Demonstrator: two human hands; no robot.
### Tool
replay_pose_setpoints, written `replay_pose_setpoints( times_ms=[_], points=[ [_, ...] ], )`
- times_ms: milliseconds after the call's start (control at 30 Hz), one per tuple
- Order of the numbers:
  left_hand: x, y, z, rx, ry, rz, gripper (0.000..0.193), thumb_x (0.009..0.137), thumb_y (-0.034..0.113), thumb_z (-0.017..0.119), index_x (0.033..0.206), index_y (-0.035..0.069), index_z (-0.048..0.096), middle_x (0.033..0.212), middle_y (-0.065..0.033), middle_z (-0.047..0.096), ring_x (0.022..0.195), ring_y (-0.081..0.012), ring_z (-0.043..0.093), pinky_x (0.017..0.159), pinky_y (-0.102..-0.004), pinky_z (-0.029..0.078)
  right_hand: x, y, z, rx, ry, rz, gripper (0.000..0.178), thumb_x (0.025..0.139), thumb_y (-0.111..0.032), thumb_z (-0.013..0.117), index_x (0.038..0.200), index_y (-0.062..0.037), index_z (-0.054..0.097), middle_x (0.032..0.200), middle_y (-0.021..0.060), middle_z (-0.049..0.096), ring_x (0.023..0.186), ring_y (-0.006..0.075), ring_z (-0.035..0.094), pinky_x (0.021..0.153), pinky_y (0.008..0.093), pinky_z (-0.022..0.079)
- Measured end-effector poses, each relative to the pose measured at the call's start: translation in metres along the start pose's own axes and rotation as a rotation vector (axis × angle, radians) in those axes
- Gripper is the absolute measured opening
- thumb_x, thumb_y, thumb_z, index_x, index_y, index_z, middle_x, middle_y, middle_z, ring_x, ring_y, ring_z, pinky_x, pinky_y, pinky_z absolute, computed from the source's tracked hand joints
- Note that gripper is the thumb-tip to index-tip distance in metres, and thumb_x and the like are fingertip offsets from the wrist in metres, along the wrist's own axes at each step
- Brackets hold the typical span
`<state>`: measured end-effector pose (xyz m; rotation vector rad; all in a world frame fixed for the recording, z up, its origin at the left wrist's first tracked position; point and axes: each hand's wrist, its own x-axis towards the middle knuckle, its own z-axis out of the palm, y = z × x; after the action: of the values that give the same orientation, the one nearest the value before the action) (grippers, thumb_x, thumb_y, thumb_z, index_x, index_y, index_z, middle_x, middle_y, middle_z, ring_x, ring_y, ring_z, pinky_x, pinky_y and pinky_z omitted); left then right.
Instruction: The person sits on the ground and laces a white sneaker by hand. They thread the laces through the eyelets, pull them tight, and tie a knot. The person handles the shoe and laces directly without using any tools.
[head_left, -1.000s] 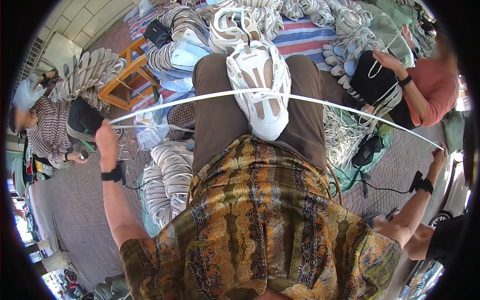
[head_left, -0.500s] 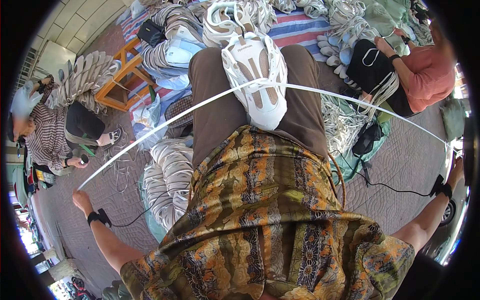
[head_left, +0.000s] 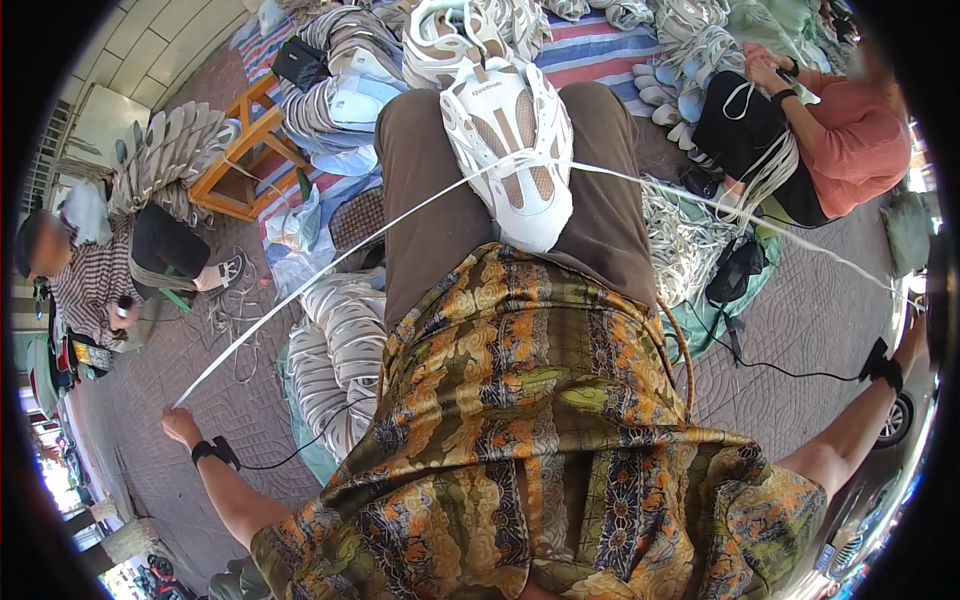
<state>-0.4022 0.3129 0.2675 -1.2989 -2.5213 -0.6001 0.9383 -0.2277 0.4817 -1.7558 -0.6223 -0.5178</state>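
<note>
A white and tan shoe upper point(head_left: 540, 205) lies across my thighs with its rounded toe toward me. One long white shoelace point(head_left: 330, 268) passes through its lowest eyelets and stretches out to both sides. Far out on the left, my left hand point(head_left: 182, 426) is closed, pinching one end of the lace. The other end runs to my right hand point(head_left: 915, 338), closed on it at the right rim, where the fingers show only in part. Both arms are spread wide, well apart from the upper.
Stacked shoe uppers point(head_left: 335, 330) stand by my left leg; loose white laces point(head_left: 685, 245) lie on green sheeting at my right. More uppers point(head_left: 440, 45) sit ahead on a striped sheet point(head_left: 595, 60). An orange wooden stool point(head_left: 235, 185) stands left. Seated people work on both sides.
My left hand has come slightly inward and nearer to me. The lace's right stretch looks more twisted and less taut. The person at right has brought their hands together.
</note>
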Motion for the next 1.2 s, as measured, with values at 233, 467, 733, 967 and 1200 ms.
replay_pose_setpoints(
  times_ms=[233, 467, 733, 967, 1200],
  points=[
    [-0.063, 0.18, 0.023, -0.456, -0.068, 0.507, 0.016, 0.08, 0.006, 0.056, 0.093, 0.003, 0.064, 0.072, -0.0151, 0.064, 0.056, -0.028, 0.061, 0.054, -0.0401, 0.049, -0.235, -0.224, 0.303, 0.22, -0.561, -0.15, 0.033, 0.091, -0.012, 0.043, 0.119, -0.0012, 0.056, 0.102, 0.0123, 0.066, 0.089, 0.0181, 0.065, 0.078, 0.0282, 0.052],
    [-0.226, 0.432, -0.044, -0.922, -0.255, 0.922, 0.01, 0.083, 0.0, 0.063, 0.092, 0.002, 0.066, 0.075, -0.0077, 0.063, 0.064, -0.0137, 0.06, 0.059, -0.0261, 0.048, -0.381, -0.285, 0.477, 0.617, -1.016, -0.071, 0.006, 0.084, -0.003, 0.064, 0.09, -0.0025, 0.063, 0.079, -0.0017, 0.06, 0.074, 0.0058, 0.053, 0.067, 0.0245, 0.045],
    [-0.313, 0.543, -0.019, -1.424, -0.671, 0.789, 0.007, 0.089, 0.002, 0.059, 0.093, 0.001, 0.064, 0.074, -0.0027, 0.064, 0.064, -0.0073, 0.058, 0.058, -0.0217, 0.046, -0.417, -0.291, 0.515, 0.366, -0.957, -0.221, 0.009, 0.085, -0.004, 0.065, 0.085, -0.0012, 0.056, 0.074, 0.0046, 0.061, 0.068, 0.0087, 0.057, 0.063, 0.0267, 0.048],
    [-0.335, 0.547, -0.013, -1.337, -0.736, 0.819, 0.005, 0.088, 0.006, 0.062, 0.091, 0.002, 0.062, 0.07, -0.0051, 0.062, 0.059, -0.009, 0.057, 0.055, -0.0242, 0.045, -0.42, -0.291, 0.516, 0.265, -0.806, -0.53, 0.015, 0.075, 0.007, 0.055, 0.082, -0.0059, 0.056, 0.074, 0.0116, 0.06, 0.068, 0.0318, 0.059, 0.059, 0.0397, 0.046],
    [-0.335, 0.548, -0.014, -1.418, -0.708, 0.763, 0.006, 0.088, 0.006, 0.063, 0.091, 0.001, 0.061, 0.069, -0.0036, 0.061, 0.06, -0.0084, 0.057, 0.055, -0.0239, 0.045, -0.415, -0.31, 0.513, 0.094, -0.778, -0.761, 0.013, 0.073, 0.003, 0.057, 0.08, -0.0078, 0.056, 0.073, 0.0111, 0.058, 0.069, 0.0325, 0.059, 0.06, 0.042, 0.047]
  ],
)
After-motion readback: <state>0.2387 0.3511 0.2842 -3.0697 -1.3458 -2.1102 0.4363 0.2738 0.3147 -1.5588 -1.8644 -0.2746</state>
